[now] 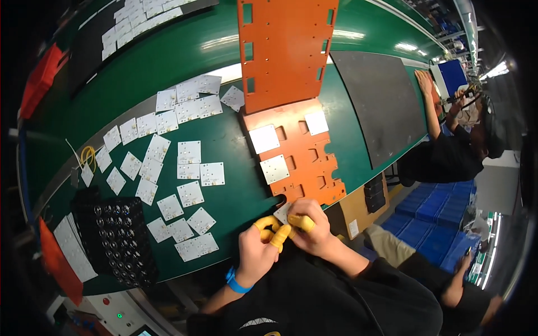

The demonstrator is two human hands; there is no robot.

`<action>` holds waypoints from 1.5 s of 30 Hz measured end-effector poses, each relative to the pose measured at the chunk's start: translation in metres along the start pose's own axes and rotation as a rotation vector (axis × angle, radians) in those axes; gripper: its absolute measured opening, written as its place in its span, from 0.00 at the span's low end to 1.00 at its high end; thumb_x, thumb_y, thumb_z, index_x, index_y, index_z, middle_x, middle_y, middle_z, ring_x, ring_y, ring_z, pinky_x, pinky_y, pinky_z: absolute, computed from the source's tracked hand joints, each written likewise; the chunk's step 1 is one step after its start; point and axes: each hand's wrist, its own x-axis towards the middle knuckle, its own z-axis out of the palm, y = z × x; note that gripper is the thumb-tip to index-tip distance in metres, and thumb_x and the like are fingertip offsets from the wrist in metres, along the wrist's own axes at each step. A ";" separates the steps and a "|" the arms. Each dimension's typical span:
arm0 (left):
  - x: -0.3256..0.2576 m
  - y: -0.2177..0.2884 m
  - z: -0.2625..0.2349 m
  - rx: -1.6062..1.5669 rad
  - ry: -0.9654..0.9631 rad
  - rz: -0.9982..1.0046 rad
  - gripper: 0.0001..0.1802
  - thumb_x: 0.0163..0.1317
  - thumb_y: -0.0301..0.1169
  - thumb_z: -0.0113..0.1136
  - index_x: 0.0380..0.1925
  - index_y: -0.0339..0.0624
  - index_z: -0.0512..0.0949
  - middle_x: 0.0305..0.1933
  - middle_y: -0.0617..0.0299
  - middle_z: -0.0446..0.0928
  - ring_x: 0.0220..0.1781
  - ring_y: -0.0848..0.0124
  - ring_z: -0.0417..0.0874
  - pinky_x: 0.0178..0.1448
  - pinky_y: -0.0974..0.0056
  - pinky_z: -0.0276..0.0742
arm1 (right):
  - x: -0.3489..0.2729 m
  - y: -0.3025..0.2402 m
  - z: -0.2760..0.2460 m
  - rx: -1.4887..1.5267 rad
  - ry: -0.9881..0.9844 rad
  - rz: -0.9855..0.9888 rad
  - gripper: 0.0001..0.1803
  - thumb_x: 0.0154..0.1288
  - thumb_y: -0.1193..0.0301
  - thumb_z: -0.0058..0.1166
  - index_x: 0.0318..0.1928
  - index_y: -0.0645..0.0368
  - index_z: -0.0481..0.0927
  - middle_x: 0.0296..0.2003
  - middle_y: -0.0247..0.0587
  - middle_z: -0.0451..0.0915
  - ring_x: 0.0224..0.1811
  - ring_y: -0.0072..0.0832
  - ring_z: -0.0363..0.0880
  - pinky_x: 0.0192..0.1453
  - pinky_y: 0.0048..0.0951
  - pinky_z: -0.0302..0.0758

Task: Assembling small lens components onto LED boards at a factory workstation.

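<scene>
Stretching across the head view, a green bench point(238, 145) bends toward the fisheye rim, with a dark mat point(384, 106) lying on its right part. Beyond its edge, blue crates point(434, 207) stand low at the right, near a cardboard box point(361, 208). A co-worker point(448, 151) in black sits farther along.

A small white label point(353, 228) marks the box, its print too small to read; a pale zigzag motif point(258, 322) shows on the wearer's black shirt.

An orange fixture point(300, 154) lies on the bench, its tall orange panel point(287, 53) rising behind it; three pale square plates rest on the fixture. Many printed white boards point(190, 193) spread to the left, some overlapping. Near them are a black tray point(120, 241) of round parts, a yellow cable loop point(88, 155) and a red-orange bin point(59, 263).

At the fixture's near edge, a small pale plate point(282, 213) is between the hands. The right hand point(311, 227) closes its fingers on it; the left hand point(258, 246) curls yellow-covered fingers beside it, though whether they grip cannot be told.
</scene>
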 end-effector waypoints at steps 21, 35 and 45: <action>0.037 -0.005 0.007 0.241 0.191 0.081 0.14 0.56 0.23 0.60 0.41 0.23 0.77 0.18 0.49 0.77 0.17 0.62 0.80 0.25 0.59 0.75 | 0.018 -0.015 -0.006 -0.211 -0.165 0.145 0.25 0.48 0.79 0.64 0.50 0.71 0.77 0.53 0.52 0.75 0.55 0.50 0.75 0.58 0.41 0.77; -0.076 -0.044 -0.067 1.410 0.696 0.338 0.28 0.58 0.43 0.66 0.56 0.39 0.76 0.52 0.54 0.71 0.52 0.53 0.68 0.56 0.51 0.66 | 0.075 -0.028 0.030 0.217 -0.106 0.009 0.17 0.56 0.83 0.62 0.48 0.65 0.80 0.41 0.48 0.81 0.39 0.42 0.81 0.41 0.32 0.78; -0.102 -0.098 -0.100 1.411 0.566 0.539 0.22 0.56 0.38 0.67 0.48 0.38 0.80 0.51 0.50 0.73 0.55 0.47 0.72 0.58 0.42 0.65 | 0.121 -0.132 0.167 0.608 -0.528 -0.296 0.18 0.59 0.77 0.57 0.52 0.63 0.79 0.47 0.48 0.76 0.45 0.43 0.79 0.46 0.36 0.79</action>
